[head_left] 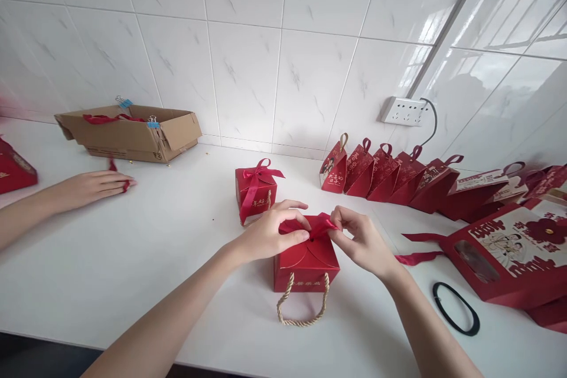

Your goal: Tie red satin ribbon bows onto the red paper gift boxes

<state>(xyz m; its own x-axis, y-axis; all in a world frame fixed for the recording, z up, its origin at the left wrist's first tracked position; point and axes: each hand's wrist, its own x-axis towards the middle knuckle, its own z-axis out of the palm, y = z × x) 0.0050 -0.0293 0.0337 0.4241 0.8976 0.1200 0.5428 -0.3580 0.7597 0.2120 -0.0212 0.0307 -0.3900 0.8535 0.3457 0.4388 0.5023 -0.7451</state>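
Note:
A red gift box (305, 280) with a gold twisted rope handle (302, 323) stands on the white table in front of me. My left hand (266, 233) reaches over its top from the left, thumb and forefinger closed on the red ribbon at the middle of the lid. From the right, my right hand (361, 242) pinches a looped part of the same red ribbon (322, 223) just above the lid. The fingers partly cover the ribbon, so the knot's shape is hidden. Behind my left hand stands another red box (257, 192), topped with a tied ribbon bow.
At the left, another person's hand (95, 189) rests on the table with a piece of red ribbon. Behind it is a cardboard box (128, 142) with blue binder clips. Several red triangular boxes (358, 174) line the right, near a larger red box (509, 248) and a black ring (456, 310).

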